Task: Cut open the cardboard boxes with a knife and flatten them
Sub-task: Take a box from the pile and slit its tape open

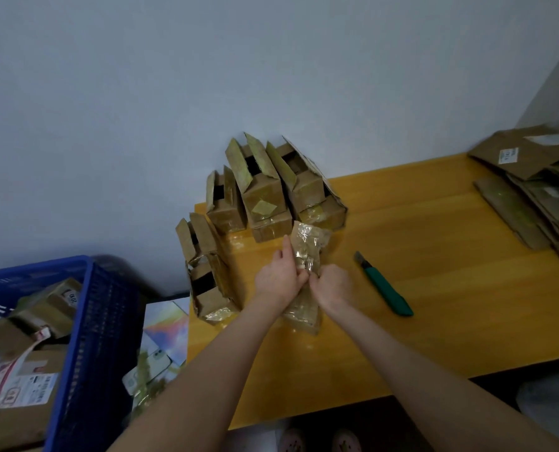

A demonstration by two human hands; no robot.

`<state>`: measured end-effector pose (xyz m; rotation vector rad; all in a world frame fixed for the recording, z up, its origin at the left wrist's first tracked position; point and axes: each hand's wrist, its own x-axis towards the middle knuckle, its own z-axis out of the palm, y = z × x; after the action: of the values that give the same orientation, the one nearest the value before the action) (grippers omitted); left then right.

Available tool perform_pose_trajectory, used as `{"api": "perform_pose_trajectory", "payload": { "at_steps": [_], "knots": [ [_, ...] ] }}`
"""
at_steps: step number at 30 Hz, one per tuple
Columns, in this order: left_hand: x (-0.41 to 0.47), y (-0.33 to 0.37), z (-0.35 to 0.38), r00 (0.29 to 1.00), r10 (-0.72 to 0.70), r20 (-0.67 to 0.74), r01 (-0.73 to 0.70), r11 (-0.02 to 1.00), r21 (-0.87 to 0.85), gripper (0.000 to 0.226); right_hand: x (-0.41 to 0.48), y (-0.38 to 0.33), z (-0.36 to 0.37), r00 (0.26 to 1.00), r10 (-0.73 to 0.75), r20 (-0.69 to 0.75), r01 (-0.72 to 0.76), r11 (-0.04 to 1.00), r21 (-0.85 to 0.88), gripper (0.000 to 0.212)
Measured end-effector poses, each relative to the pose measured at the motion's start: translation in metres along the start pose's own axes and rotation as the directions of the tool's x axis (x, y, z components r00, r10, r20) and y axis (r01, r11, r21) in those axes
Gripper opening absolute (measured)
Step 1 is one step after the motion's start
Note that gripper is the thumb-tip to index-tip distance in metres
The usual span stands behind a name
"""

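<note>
A small cardboard box wrapped in glossy clear tape (pixel 307 252) lies on the yellow wooden table (pixel 434 305) in front of me. My left hand (pixel 279 277) grips its left side, thumb along the edge. My right hand (pixel 332 287) pinches the tape at the box's middle. A green utility knife (pixel 387 287) with its blade out lies on the table just right of my hands, untouched. Several opened boxes with raised flaps (pixel 265 187) stand stacked against the wall behind, and one more opened box (pixel 206 272) stands at the table's left edge.
A pile of flattened cardboard (pixel 532 194) lies at the table's far right. A blue plastic crate (pixel 92 337) with more taped and labelled boxes stands on the floor at the left. Printed sheets (pixel 164 340) lie between crate and table. The table's near edge is close to my body.
</note>
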<state>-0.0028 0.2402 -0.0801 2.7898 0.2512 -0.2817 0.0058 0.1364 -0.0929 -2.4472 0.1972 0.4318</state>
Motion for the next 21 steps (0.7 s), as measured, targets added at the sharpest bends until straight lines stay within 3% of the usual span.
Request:
{"api": "perform_pose_trajectory", "payload": {
  "at_steps": [3, 8, 14, 19, 21],
  "knots": [
    [0.002, 0.000, -0.003, 0.997, -0.041, 0.067, 0.035, 0.995, 0.092, 0.093, -0.007, 0.000, -0.002, 1.000, -0.018, 0.000, 0.018, 0.999, -0.044, 0.029],
    [0.003, 0.008, -0.010, 0.986, -0.104, 0.134, 0.093, 0.992, 0.082, 0.105, -0.014, -0.003, 0.001, 1.000, -0.009, 0.009, 0.009, 0.999, -0.048, 0.028],
    [0.003, 0.009, -0.013, 0.983, -0.087, 0.164, 0.078, 0.995, 0.062, 0.104, -0.014, -0.008, 0.001, 1.000, -0.002, 0.019, 0.002, 1.000, -0.009, 0.026],
    [0.004, 0.007, -0.020, 0.986, -0.066, 0.151, 0.025, 0.967, 0.253, 0.097, -0.016, -0.011, -0.004, 0.999, -0.013, 0.041, 0.014, 0.999, -0.029, 0.023],
    [0.006, 0.008, -0.023, 0.984, -0.078, 0.159, 0.036, 0.966, 0.256, 0.097, -0.015, -0.012, -0.005, 0.999, -0.020, 0.036, 0.021, 0.999, -0.029, 0.023]
  ]
}}
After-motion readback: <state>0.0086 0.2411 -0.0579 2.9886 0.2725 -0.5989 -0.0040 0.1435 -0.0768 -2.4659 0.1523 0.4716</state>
